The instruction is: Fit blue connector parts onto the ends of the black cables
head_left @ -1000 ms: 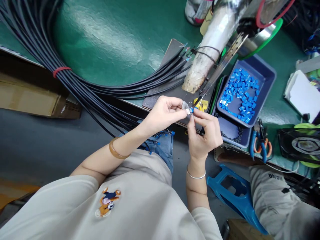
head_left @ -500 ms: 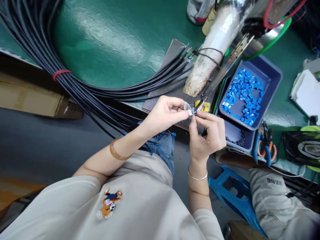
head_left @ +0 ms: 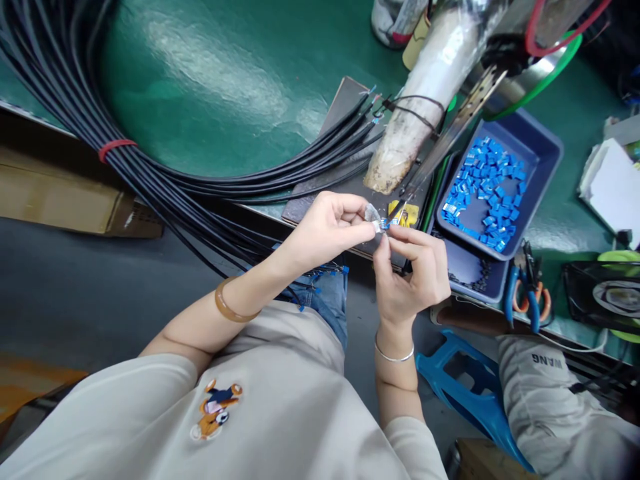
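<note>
My left hand (head_left: 340, 223) is closed in a pinch, with whitish, translucent wrapping at its fingertips; what lies inside the pinch is hidden. Facing it, my right hand (head_left: 413, 267) pinches a small blue connector (head_left: 385, 225) between thumb and index finger. The two sets of fingertips almost meet there. A soldering iron (head_left: 400, 208), slanting down from a metal arm, has its dark tip right at the connector. Just behind my fingers lies a yellow piece (head_left: 409, 215) on a dark board (head_left: 345, 103).
A red-tied bundle of black cables (head_left: 150, 167) crosses the green bench at left. A wrapped white tube (head_left: 405, 133) hangs over the board. Right of it are a bin (head_left: 543, 143) of blue connectors, pliers (head_left: 534, 300), a fan (head_left: 605, 293) and a blue stool (head_left: 460, 373).
My right hand has shifted slightly left, and more of the blue connector shows between the fingertips. My left hand keeps its pinch. The whole view has drifted a little.
</note>
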Tool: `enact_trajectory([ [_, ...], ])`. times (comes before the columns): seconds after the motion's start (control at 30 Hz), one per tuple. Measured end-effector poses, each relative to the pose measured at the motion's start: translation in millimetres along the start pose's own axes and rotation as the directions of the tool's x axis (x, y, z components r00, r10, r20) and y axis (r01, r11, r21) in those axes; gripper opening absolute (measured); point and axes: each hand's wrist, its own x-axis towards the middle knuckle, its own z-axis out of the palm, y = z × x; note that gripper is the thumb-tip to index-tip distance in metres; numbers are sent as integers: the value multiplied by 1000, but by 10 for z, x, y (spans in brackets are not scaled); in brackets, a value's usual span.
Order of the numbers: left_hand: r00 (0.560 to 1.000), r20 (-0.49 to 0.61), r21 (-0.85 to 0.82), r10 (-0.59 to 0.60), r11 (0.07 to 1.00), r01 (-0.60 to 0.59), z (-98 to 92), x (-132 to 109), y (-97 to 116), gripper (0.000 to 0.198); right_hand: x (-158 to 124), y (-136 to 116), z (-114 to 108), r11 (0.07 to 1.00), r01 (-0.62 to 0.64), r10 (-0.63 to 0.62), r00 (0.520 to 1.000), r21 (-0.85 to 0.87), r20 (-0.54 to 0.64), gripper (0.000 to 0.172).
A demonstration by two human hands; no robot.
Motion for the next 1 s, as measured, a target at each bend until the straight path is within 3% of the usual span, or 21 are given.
enact_trajectory([
  [0.37, 999, 10, 36, 33, 999, -34, 9, -4, 15, 11, 71, -59, -7, 998, -59, 60, 998, 31, -31, 15],
  [0.7, 996, 67, 36, -62, 998, 60, -43, 29, 4, 11, -4, -40, -29, 1000, -2, 2, 1000, 5, 14, 17],
  [1.0, 994, 87, 32, -62, 998, 59, -30, 6, 34, 7, 31, -44, -66, 993, -87, 84, 996, 75, 42, 16],
])
